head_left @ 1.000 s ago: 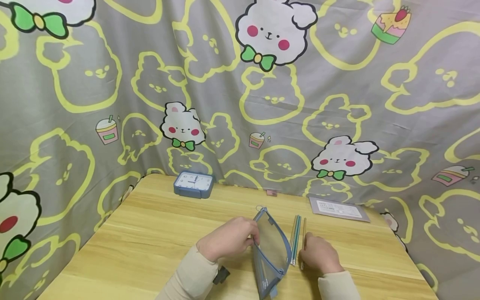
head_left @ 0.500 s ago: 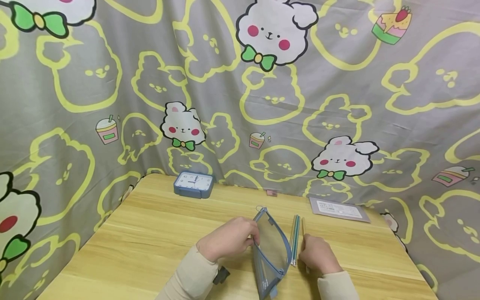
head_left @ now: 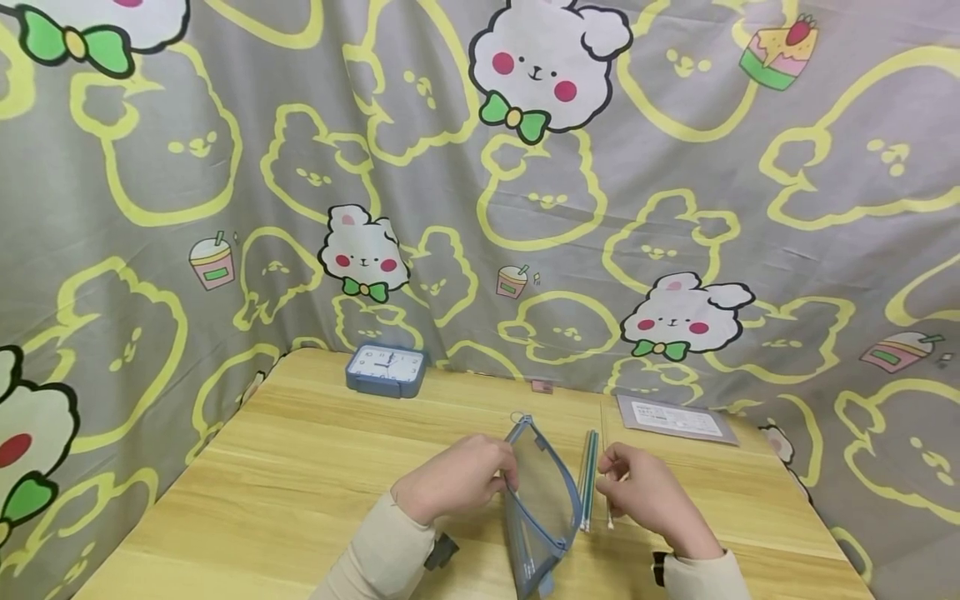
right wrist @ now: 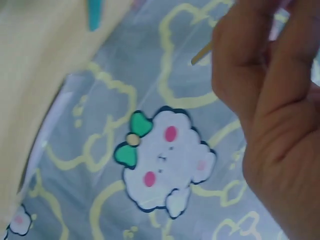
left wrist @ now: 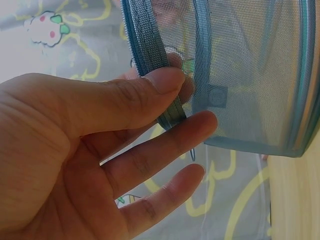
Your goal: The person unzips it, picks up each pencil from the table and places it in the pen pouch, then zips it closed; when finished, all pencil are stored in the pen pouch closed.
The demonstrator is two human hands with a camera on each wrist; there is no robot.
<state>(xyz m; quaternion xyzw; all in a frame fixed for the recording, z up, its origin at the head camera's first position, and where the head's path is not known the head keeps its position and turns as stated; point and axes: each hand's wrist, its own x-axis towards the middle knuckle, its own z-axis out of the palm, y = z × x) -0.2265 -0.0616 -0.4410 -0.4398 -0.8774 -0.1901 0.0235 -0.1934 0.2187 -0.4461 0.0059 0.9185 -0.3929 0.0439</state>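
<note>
My left hand (head_left: 459, 477) pinches the zipped edge of a blue-grey mesh pencil case (head_left: 527, 542), which stands with its mouth spread. In the left wrist view, thumb and forefinger hold the zipper tape (left wrist: 150, 37) while the other fingers stay loose. My right hand (head_left: 647, 493) pinches a thin gold-coloured pencil (head_left: 611, 523), raised off the table and roughly upright; its middle is hidden by the fingers. One end of this pencil (right wrist: 201, 53) pokes out past the hand in the right wrist view. Between case and right hand, several pencils (head_left: 591, 475), some teal, lie side by side.
A blue clock (head_left: 386, 371) sits at the table's back left. A grey card with a white label (head_left: 678, 419) lies at the back right, and a small pinkish piece (head_left: 542, 387) at the rear edge. Patterned cloth (head_left: 450, 167) hangs behind the wooden table (head_left: 300, 467).
My right hand has picked the gold-coloured pencil up from the table, lifting and turning it. The left hand and the pencil case have stayed in place.
</note>
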